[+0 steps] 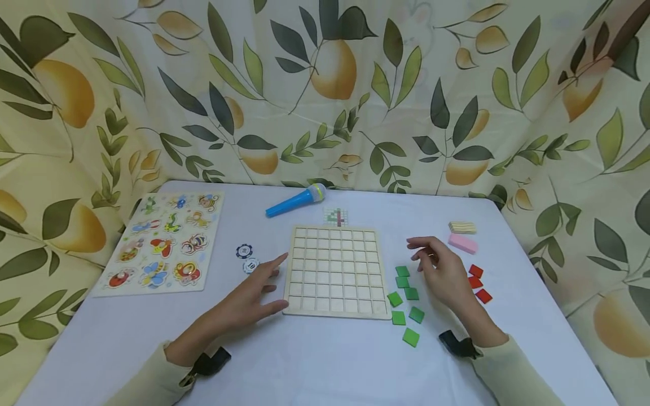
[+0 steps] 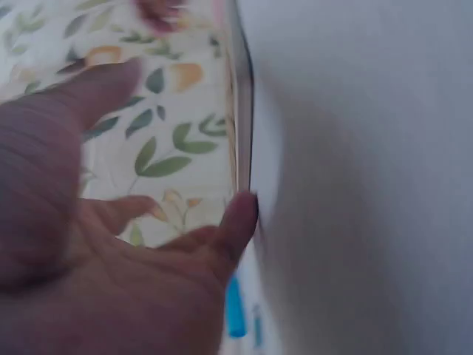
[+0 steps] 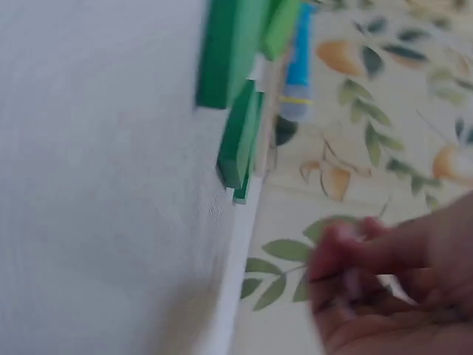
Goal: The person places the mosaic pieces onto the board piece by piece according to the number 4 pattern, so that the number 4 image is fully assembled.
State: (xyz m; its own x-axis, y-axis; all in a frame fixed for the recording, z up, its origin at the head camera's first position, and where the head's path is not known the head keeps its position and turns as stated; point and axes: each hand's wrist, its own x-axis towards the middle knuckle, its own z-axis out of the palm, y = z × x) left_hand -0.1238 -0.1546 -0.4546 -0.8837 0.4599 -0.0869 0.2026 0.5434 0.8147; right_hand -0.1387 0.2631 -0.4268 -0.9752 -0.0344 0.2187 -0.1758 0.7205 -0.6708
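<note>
A pale wooden grid board [image 1: 337, 272] with rows of square cells lies in the middle of the table. Beside its left edge is my left hand [image 1: 244, 301], fingers spread and nearly straight, with fingertips right at the edge. In the left wrist view, one finger [image 2: 238, 222] overlaps the board's side. My right hand [image 1: 447, 276] hovers right of the board, fingers loosely bent, with nothing visible in them. Several green square tiles [image 1: 411, 337] lie between this hand and the board. Red tiles [image 1: 484, 296] lie just beyond its other side, partly hidden by it.
A sheet of cartoon insect pictures [image 1: 167, 242] lies at left, with two round chips [image 1: 244, 251] near it. Behind the board are a blue toy microphone [image 1: 294, 202] and a small grid pattern card [image 1: 336, 216]. Pink block [image 1: 462, 243] and cream sticks [image 1: 462, 227] sit back right.
</note>
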